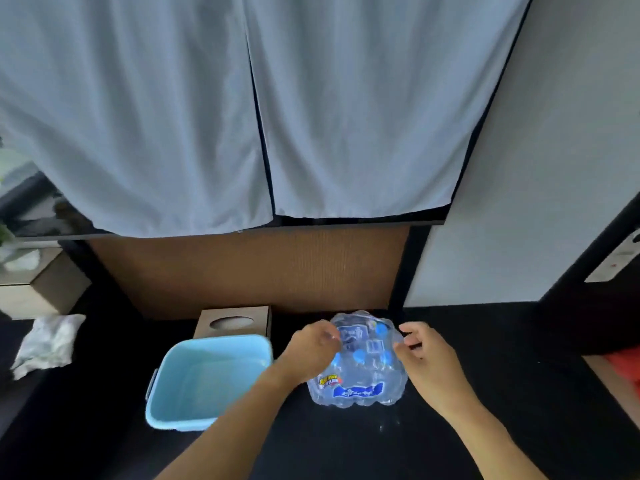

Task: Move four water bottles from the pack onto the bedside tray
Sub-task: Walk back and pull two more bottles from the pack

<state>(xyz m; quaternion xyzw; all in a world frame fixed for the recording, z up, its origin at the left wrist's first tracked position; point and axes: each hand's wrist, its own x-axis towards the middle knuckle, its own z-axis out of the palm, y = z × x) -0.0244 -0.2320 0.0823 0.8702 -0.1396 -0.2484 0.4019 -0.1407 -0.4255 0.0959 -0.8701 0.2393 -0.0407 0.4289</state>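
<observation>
a: shrink-wrapped pack of water bottles (358,367) between the two hands, standing on the dark tabletop (467,445). left hand (311,348) curled, fingertips pinching the film at the pack's upper left edge; right hand (424,355) half closed, fingertips on the film at the upper right edge.

b: advice for the step?

a: probably tearing the wrap open. pull the film apart across the top, near the blue caps, and keep the pack's base planted so it does not tip.

b: and the tray?

a: light blue tray (207,379) just left of the left hand, nothing in it, so no bottle is moved yet.

b: what is unclear?

a: bottle count blurred by the film; whether the wrap is already torn cannot be told. cardboard box (233,322) beyond the tray, contents hidden.
</observation>
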